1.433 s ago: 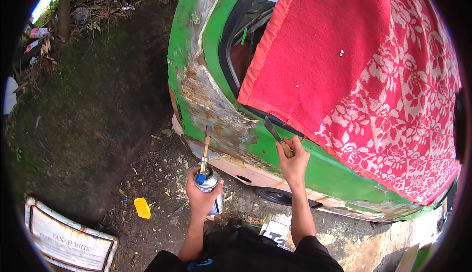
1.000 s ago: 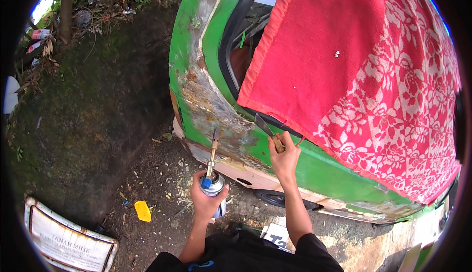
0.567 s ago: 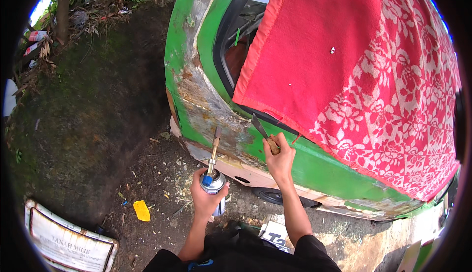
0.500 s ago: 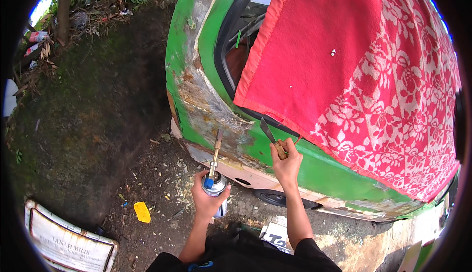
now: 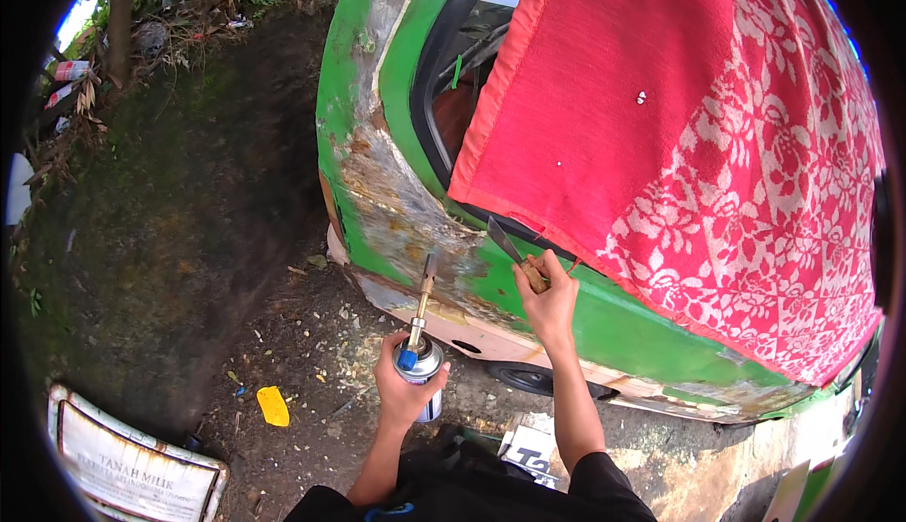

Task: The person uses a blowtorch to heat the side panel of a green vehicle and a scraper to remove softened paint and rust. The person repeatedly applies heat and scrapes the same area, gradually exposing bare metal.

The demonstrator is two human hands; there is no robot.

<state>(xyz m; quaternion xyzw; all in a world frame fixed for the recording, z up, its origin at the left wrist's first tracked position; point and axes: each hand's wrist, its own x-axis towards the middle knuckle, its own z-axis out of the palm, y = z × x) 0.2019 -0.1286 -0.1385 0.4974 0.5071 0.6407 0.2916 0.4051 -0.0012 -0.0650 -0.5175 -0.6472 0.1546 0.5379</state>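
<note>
My left hand [image 5: 400, 392] grips a gas blowtorch [image 5: 421, 322], its fingers wrapped round the canister below a blue knob. The brass nozzle points at the green car body [image 5: 604, 310], close to a scraped grey-and-rust patch [image 5: 392, 196]. In my right hand [image 5: 554, 303] is a scraper [image 5: 505, 239], held by its wooden handle. Its thin blade slants up and left over the green paint at the lower window corner, near the patch's ragged edge; whether it touches the surface I cannot tell.
A red floral cloth [image 5: 604, 97] drapes over the car's window and roof. On the dirt lie a yellow scrap [image 5: 273, 407] and paint flakes. A rusty-edged sign [image 5: 142, 461] is at lower left, a mossy slab [image 5: 160, 220] behind it. A wheel [image 5: 524, 378] shows below the bumper.
The scraper and my right hand have shifted slightly left and up. The blowtorch has moved a little right and down, still in my left hand.
</note>
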